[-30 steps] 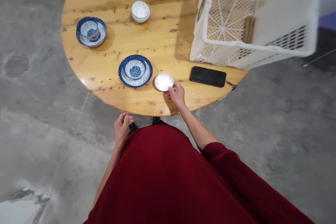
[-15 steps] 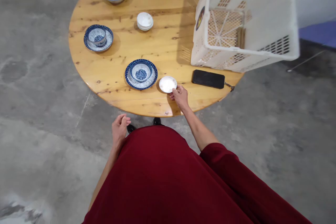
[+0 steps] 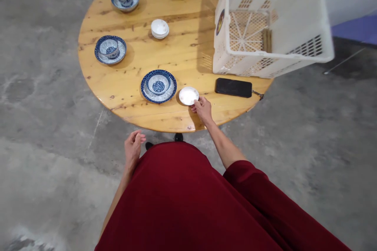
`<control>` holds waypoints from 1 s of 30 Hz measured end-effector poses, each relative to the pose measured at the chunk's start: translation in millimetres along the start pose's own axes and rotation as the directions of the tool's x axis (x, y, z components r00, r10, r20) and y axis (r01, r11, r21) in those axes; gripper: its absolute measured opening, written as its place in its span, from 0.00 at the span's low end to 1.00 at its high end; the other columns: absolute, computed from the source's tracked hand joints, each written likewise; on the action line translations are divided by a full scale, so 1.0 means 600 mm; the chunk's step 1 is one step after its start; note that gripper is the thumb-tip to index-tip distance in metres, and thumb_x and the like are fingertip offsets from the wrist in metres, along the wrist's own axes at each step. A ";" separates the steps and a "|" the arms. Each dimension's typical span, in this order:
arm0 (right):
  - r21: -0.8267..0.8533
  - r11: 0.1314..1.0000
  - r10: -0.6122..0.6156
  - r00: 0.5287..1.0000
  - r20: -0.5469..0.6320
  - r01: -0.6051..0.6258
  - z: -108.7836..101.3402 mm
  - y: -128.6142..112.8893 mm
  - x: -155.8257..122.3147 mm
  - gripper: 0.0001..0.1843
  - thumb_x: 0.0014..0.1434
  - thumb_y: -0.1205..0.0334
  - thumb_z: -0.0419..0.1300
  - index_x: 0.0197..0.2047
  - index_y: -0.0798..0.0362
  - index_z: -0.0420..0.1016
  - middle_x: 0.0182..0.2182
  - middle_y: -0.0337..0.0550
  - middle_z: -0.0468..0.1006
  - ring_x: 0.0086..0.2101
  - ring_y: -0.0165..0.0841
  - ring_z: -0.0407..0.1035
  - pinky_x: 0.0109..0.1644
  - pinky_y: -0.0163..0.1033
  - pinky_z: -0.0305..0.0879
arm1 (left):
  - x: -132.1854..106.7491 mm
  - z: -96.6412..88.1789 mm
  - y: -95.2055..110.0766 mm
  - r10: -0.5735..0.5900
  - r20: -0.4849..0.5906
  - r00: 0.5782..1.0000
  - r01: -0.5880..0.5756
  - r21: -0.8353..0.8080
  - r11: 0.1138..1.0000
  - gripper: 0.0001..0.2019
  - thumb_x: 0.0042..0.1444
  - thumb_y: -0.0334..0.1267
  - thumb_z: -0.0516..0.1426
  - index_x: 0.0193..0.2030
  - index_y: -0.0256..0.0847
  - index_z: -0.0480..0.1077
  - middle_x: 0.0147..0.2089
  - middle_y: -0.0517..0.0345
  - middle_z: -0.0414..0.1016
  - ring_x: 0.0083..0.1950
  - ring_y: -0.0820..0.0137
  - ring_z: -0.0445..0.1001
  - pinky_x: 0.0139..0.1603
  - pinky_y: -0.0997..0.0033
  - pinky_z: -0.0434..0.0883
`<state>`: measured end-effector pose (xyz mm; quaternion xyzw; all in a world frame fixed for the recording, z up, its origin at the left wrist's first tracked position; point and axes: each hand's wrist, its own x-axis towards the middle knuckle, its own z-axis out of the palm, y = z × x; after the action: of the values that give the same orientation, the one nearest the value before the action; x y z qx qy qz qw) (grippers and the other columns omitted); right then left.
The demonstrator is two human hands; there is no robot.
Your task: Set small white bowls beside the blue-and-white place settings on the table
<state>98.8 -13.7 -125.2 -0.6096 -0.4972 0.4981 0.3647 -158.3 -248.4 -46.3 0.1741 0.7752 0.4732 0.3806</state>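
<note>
Head view: I log right hand (image 3: 202, 110) touching rim of white saucer (image 3: 189, 96) on wooden table (image 3: 118, 98); clamp unclear; left hand (image 3: 133, 148) open, empty, above concrete floor (image 3: 50, 98).

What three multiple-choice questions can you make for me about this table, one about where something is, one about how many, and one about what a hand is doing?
1. Where is the black phone?
A) On the floor
B) On the wooden table, next to the white plastic crate
C) Inside the crate

2. How many blue-and-white bowls on plates can you see?
A) Two
B) Three
C) Four

3. What is the right hand doing?
A) Touching the small white dish
B) Holding the phone
C) Lifting the crate

1 B: the phone lies on the wood just in front of the crate.
2 C: four bowls on plates show on the table.
3 A: its fingertips are at the dish's edge.
</note>
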 end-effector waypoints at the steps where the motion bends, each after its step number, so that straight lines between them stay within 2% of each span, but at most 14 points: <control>1: -0.005 1.000 -0.004 1.000 0.003 0.004 -0.001 -0.002 0.000 0.19 0.57 0.51 0.59 0.46 0.55 0.74 0.23 0.36 0.78 0.22 0.34 0.73 0.26 0.37 0.70 | 0.001 -0.003 -0.001 0.002 -0.003 1.000 -0.002 0.000 1.000 0.18 0.53 0.50 0.60 0.43 0.39 0.76 0.35 0.54 0.82 0.34 0.68 0.80 0.40 0.67 0.78; 5: 0.011 1.000 -0.007 1.000 0.009 0.006 -0.006 -0.011 -0.007 0.22 0.58 0.46 0.60 0.46 0.56 0.74 0.23 0.39 0.79 0.22 0.37 0.73 0.27 0.40 0.71 | 0.008 -0.019 -0.010 -0.008 -0.037 0.999 0.007 -0.016 1.000 0.20 0.51 0.53 0.61 0.43 0.38 0.76 0.35 0.54 0.81 0.33 0.68 0.80 0.39 0.68 0.77; 8: 0.075 0.997 0.029 0.998 -0.052 -0.025 -0.010 -0.011 -0.032 0.27 0.56 0.40 0.62 0.46 0.55 0.73 0.23 0.39 0.78 0.21 0.37 0.72 0.25 0.40 0.70 | 0.013 -0.039 -0.020 -0.018 -0.064 0.998 0.015 -0.040 0.999 0.22 0.49 0.55 0.62 0.42 0.38 0.76 0.34 0.54 0.81 0.32 0.67 0.80 0.37 0.67 0.77; 10: 0.094 0.994 0.062 0.993 -0.096 -0.053 -0.009 -0.007 -0.061 0.30 0.54 0.36 0.63 0.46 0.55 0.73 0.23 0.39 0.78 0.21 0.36 0.72 0.24 0.40 0.69 | 0.016 -0.057 -0.027 -0.022 -0.090 0.996 0.018 -0.051 0.999 0.23 0.49 0.55 0.62 0.42 0.38 0.76 0.33 0.53 0.81 0.32 0.67 0.81 0.37 0.66 0.78; 14: 0.092 0.989 0.122 0.990 -0.071 -0.115 0.013 0.002 -0.142 0.33 0.52 0.31 0.63 0.43 0.54 0.74 0.24 0.41 0.78 0.22 0.35 0.72 0.25 0.39 0.69 | 0.020 -0.101 -0.042 -0.030 -0.149 0.988 0.016 -0.090 0.996 0.23 0.51 0.54 0.62 0.44 0.37 0.77 0.36 0.51 0.83 0.34 0.65 0.82 0.40 0.65 0.78; 19: 0.082 0.991 0.102 0.993 0.051 -0.106 0.090 -0.013 -0.224 0.30 0.53 0.34 0.63 0.41 0.54 0.76 0.24 0.41 0.78 0.22 0.34 0.72 0.26 0.38 0.69 | 0.033 -0.163 -0.064 -0.046 -0.178 0.983 0.019 -0.153 0.988 0.24 0.50 0.54 0.63 0.45 0.36 0.76 0.36 0.49 0.83 0.35 0.65 0.82 0.41 0.64 0.78; 25: 0.121 0.986 0.098 0.986 0.133 -0.114 0.209 -0.040 -0.262 0.28 0.49 0.38 0.63 0.42 0.55 0.76 0.23 0.39 0.78 0.21 0.32 0.71 0.24 0.36 0.66 | 0.048 -0.246 -0.095 -0.019 -0.186 0.982 -0.012 -0.161 0.987 0.26 0.49 0.57 0.63 0.45 0.36 0.76 0.36 0.49 0.83 0.35 0.65 0.82 0.41 0.64 0.78; 30: 0.099 0.983 0.128 0.968 0.216 -0.152 0.282 -0.045 -0.296 0.26 0.47 0.41 0.61 0.41 0.54 0.75 0.22 0.37 0.77 0.20 0.31 0.70 0.23 0.34 0.65 | 0.048 -0.298 -0.105 0.001 -0.155 0.988 -0.017 -0.106 0.994 0.27 0.49 0.59 0.63 0.44 0.36 0.76 0.36 0.48 0.83 0.35 0.64 0.82 0.42 0.62 0.78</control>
<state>-73.8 -188.3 -96.5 -0.5656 -0.4591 0.6116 0.3086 -306.3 -368.7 -66.3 0.1197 0.7751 0.5279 0.3259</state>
